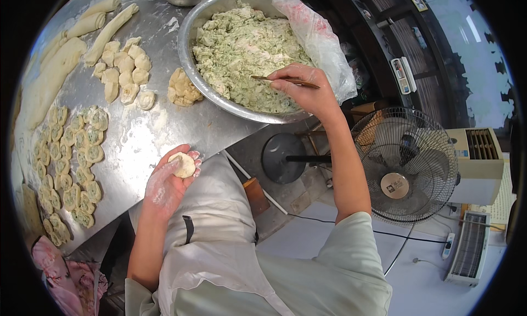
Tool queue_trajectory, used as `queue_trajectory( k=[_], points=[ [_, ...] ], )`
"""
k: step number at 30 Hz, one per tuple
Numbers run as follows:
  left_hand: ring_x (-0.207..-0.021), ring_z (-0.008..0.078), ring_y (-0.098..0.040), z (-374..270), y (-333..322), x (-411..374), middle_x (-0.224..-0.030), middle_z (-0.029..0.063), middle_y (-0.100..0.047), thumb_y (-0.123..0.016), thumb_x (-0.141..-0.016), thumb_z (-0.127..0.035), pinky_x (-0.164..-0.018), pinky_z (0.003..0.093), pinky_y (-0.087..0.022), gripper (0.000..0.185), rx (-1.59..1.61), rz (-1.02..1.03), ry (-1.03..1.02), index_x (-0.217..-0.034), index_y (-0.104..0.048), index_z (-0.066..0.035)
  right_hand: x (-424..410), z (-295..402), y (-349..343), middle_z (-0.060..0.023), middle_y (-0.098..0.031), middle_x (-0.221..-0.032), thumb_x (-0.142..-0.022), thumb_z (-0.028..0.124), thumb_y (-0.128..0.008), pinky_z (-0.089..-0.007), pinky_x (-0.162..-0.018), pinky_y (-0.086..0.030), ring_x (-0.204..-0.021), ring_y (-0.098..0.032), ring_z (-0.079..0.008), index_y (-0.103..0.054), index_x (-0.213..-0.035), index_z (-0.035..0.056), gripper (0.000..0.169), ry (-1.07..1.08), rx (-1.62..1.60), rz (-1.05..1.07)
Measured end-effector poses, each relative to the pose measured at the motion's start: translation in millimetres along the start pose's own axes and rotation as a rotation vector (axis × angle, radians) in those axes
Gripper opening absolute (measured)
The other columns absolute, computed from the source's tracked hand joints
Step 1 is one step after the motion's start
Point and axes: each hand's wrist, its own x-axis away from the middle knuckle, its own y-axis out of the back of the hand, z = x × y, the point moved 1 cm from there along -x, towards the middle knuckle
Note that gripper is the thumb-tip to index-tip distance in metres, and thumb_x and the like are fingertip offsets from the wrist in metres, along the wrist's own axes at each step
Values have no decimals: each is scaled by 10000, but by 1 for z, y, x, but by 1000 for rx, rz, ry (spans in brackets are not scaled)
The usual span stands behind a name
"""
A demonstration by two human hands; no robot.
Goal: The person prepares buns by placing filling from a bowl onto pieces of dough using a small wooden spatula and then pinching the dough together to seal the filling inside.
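Note:
In my floury left hand [166, 182] lies a small flattened round of dough [184, 165], with the thumb pressed on it. This hand is over the table's near edge. My right hand [302, 85] pinches a thin wooden spatula or stick [294, 81] above a large metal basin [185, 54]. Pale green, chopped filling [247, 56] heaps up inside that basin. Left of the basin sit a lumpy piece of dough [183, 88] and a cluster of cut dough pieces [123, 67]. Rows of filled dough rounds [70, 159] with green centres cover the table's left side.
Long dough rolls [111, 34] lie on the floury metal table [136, 151]. A plastic bag [317, 36] drapes over the basin's right rim. To my right stand a caged fan [403, 166] with a round base [284, 157] and a heater [469, 246]. Pink patterned cloth [68, 270] hangs at lower left.

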Motion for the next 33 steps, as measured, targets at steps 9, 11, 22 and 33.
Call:
queue_trajectory(
  k=[9, 11, 22, 33],
  points=[
    [-1084, 246, -651, 1, 2, -6, -1254, 174, -632, -618, -1016, -144, -911, 341, -564, 426, -35, 6, -27, -1380, -533, 60, 8, 14, -4, -73, -731, -921, -875, 37, -783, -275, -773, -563, -868, -699, -135, -779, -1007, -14, 142, -29, 79, -41],
    [-1066, 246, -659, -1, 2, -6, -1248, 173, -634, -607, -1022, -144, -905, 344, -572, 410, -5, 10, -6, -1375, -537, 53, 10, 12, -6, -77, -739, -906, -866, 35, -790, -265, -765, -576, -833, -706, -138, -773, -987, -25, 137, 1, 59, -70],
    [-1102, 283, -656, -2, -3, -10, -1274, 214, -630, -594, -1024, -162, -973, 388, -544, 428, 20, 45, -7, -1391, -516, 43, 17, 19, -20, -106, -747, -912, -927, 111, -749, -299, -744, -564, -762, -708, -159, -744, -998, -68, 193, -314, -372, -5],
    [-1226, 374, -586, -12, -56, -36, -1379, 262, -548, -509, -1076, -296, -1080, 456, -485, 534, 187, 163, -38, -1439, -422, 86, 49, 21, -21, -213, -702, -1017, -979, 134, -681, -347, -761, -570, -788, -703, -258, -631, -1150, -108, 301, -292, -949, -372]
  ],
)
